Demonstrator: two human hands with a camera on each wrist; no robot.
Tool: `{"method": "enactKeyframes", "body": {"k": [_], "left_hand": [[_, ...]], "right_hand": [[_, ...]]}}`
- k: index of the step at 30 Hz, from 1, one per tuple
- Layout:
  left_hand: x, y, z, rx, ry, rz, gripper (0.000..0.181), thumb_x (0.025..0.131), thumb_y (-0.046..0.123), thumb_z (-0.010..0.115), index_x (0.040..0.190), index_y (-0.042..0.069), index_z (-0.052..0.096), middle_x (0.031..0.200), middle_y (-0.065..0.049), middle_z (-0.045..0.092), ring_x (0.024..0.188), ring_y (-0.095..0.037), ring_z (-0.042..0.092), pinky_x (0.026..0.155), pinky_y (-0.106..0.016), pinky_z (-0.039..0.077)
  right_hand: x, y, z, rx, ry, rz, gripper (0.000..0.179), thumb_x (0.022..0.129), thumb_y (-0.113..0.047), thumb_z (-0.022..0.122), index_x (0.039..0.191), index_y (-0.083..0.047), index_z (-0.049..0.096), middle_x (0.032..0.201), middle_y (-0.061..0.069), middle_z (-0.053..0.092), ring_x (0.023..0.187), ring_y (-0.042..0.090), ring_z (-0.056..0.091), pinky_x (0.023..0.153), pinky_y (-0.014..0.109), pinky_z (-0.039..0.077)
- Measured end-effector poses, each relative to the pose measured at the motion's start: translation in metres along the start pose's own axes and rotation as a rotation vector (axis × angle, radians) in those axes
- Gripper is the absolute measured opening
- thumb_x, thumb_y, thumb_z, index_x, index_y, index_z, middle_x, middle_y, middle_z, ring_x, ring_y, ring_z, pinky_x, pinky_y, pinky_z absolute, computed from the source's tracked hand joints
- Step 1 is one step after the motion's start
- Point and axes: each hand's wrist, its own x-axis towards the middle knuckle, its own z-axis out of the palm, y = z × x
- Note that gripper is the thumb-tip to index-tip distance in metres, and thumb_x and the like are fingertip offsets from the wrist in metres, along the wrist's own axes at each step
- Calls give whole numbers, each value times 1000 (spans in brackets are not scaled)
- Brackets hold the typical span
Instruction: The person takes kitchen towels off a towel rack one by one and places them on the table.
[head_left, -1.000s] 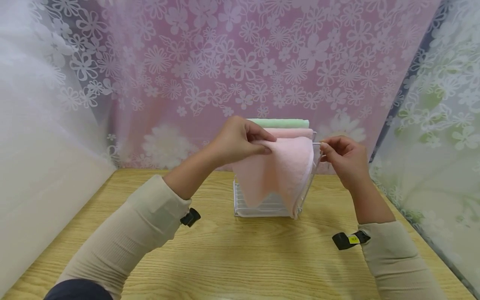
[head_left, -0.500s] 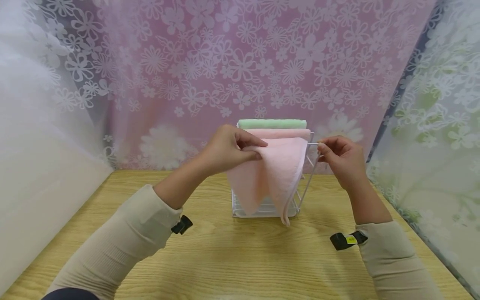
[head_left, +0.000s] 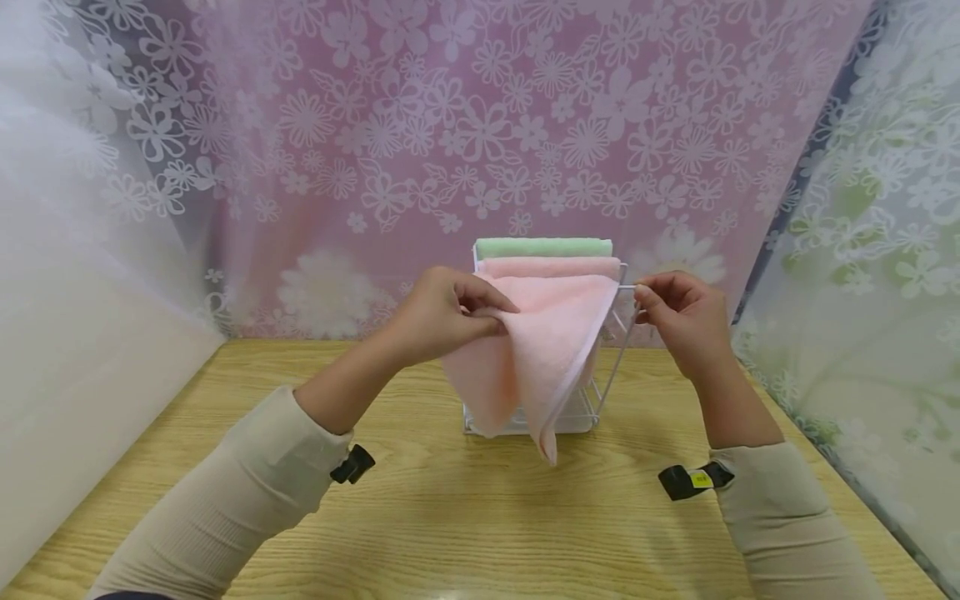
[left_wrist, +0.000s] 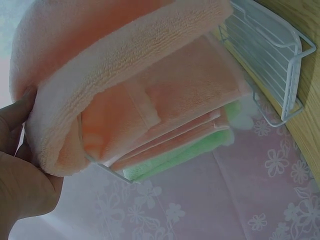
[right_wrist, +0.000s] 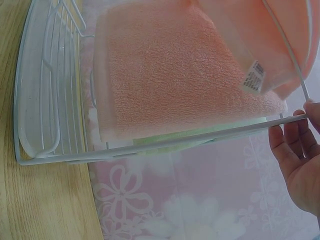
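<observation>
A pink towel (head_left: 558, 325) hangs over the front top bar of a white wire rack (head_left: 617, 367). My left hand (head_left: 457, 317) pinches the towel near its upper left part, drawing a fold toward me; its lower corner dangles in front of the rack's base. In the left wrist view, thumb and fingers grip the towel's (left_wrist: 125, 55) thick edge. My right hand (head_left: 686, 321) pinches the rack's upper right corner; the right wrist view shows fingertips around the wire frame (right_wrist: 200, 136). A small printed label (right_wrist: 254, 77) shows on the towel's underside.
Behind the front towel, a second pink towel (head_left: 551, 267) and a green towel (head_left: 543, 247) hang on the rack's rear bars. A white tray (right_wrist: 37, 85) forms the rack's base on the wooden table (head_left: 450, 517). Floral curtains (head_left: 420, 125) stand behind and at the sides.
My left hand has moved left, down and toward me, pulling the pink towel's front part along, so its hanging corner sits lower and further left. The right hand stays on the rack corner.
</observation>
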Motion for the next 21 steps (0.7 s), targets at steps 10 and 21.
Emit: {"method": "enactKeyframes", "body": {"k": [10, 21], "left_hand": [[-8, -8, 0, -79, -3, 3, 11, 80, -1, 75, 88, 6, 79, 73, 1, 69, 59, -13, 47, 53, -22, 38], [-13, -13, 1, -53, 19, -17, 9, 81, 1, 74, 86, 6, 79, 77, 1, 71, 61, -12, 52, 55, -22, 43]], "right_hand": [[0, 0, -1, 47, -10, -9, 21, 94, -11, 65, 103, 9, 66, 91, 12, 66, 74, 17, 64, 66, 21, 57], [0, 0, 0, 22, 3, 13, 24, 94, -14, 65, 104, 9, 65, 90, 7, 66, 75, 17, 64, 66, 21, 56]]}}
